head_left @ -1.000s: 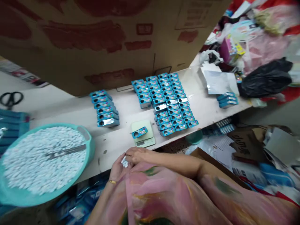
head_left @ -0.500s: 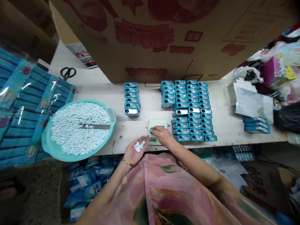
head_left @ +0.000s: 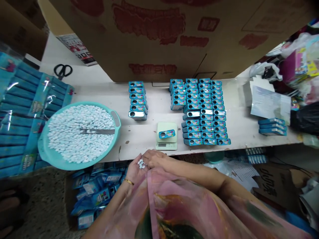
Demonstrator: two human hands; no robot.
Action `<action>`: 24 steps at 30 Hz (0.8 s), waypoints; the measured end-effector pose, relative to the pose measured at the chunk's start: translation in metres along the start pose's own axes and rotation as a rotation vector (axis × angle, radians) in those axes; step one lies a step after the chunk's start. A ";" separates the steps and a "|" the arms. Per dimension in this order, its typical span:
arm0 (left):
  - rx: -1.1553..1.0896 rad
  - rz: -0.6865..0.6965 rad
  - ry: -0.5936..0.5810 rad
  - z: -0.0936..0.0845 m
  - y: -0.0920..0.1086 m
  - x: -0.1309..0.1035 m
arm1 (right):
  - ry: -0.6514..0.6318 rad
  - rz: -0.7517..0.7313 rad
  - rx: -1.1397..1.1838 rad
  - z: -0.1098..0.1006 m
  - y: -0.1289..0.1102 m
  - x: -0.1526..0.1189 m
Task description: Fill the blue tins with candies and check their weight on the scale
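Note:
My left hand (head_left: 133, 172) is palm up and cupped, holding a small heap of white mints (head_left: 141, 164) at the table's front edge. Over that palm, my right hand (head_left: 155, 158) bends its fingers down against the heap; its fingertips are hidden, so what they pinch cannot be made out. Just beyond both hands is a pale green digital scale (head_left: 173, 145). On its plate lies a small blue tin (head_left: 167, 134) with a dark round opening. To the left stands a turquoise basin (head_left: 116, 120) full of white mints, with a flat metal scoop (head_left: 99, 131) lying in them.
Rows of blue tins (head_left: 206, 113) stand right of the scale, and a single column (head_left: 138, 99) stands to its left. A large cardboard box (head_left: 154, 49) blocks the back. Black scissors (head_left: 63, 71), packaged blue packs (head_left: 22, 99) and stacked tins (head_left: 272, 126) lie towards the sides.
My right hand has let go of the tin on the scale and moved down-left to my left palm. My left hand has drawn slightly nearer my body. The view has shifted slightly.

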State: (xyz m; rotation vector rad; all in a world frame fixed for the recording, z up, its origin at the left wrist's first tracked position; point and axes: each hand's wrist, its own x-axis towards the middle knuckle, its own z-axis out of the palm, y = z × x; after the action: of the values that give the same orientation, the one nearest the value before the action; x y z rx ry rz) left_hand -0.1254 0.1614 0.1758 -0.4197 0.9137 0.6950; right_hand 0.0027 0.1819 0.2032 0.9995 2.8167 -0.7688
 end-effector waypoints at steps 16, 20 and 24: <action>-0.036 0.082 -0.056 0.019 0.007 -0.005 | 0.268 0.197 0.145 -0.019 0.037 -0.017; -0.039 0.087 -0.123 0.026 0.011 -0.005 | 0.256 0.361 0.065 -0.040 0.065 -0.026; -0.040 0.098 -0.113 0.025 0.012 -0.006 | 0.250 0.381 0.057 -0.036 0.079 -0.027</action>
State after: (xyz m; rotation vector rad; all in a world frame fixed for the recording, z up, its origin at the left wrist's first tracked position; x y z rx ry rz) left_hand -0.1220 0.1829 0.1940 -0.3694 0.8189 0.8201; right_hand 0.0758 0.2365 0.2059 1.6830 2.6696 -0.7220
